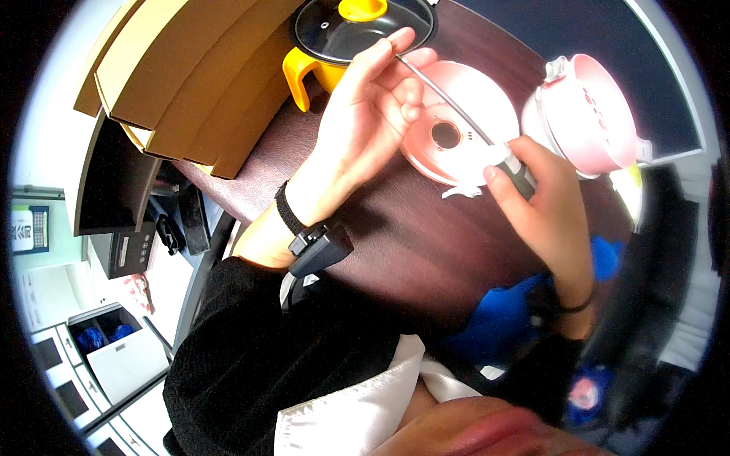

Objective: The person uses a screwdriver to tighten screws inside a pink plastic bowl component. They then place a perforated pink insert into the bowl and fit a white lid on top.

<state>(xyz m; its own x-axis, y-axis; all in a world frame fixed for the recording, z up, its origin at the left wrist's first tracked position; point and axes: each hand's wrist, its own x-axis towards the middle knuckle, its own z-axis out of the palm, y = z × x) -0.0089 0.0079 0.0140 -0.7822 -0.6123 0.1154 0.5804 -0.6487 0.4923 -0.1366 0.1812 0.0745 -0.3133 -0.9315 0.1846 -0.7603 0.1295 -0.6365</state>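
Note:
My right hand (536,194) is closed around the grey handle of a screwdriver (449,100), whose long thin shaft slants up and left. At the far end of that shaft, the thumb and forefinger of my left hand (376,106) pinch together; what sits between them is too small to name. My left palm faces up, the other fingers loosely curled. Beneath the shaft, on the brown table (403,243), lies a round pink part (487,99) with a dark round opening in its middle and a pale latch at its near edge.
Right of the round part stands a pink and white lidded container (582,114) with pale clips. A yellow pot (304,72) with a glass lid sits behind my left hand. Cardboard boxes (190,76) rise at the left. Blue cloth (506,315) lies near my right forearm.

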